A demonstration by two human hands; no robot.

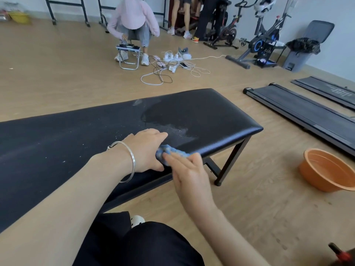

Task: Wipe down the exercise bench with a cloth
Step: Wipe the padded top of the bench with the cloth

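As hands [146, 150] [192, 175] press cloth [179, 151], bench [211, 116] runs left-right.

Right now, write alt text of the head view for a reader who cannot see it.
A person's left hand holds a bunched blue cloth at the near edge of a black exercise bench, the right hand touching the cloth. A damp patch marks its top; an orange basin sits on the floor.

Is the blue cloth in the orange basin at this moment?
No: the blue cloth lies on the bench, at its near edge, held by the left hand; the orange basin sits apart on the floor.
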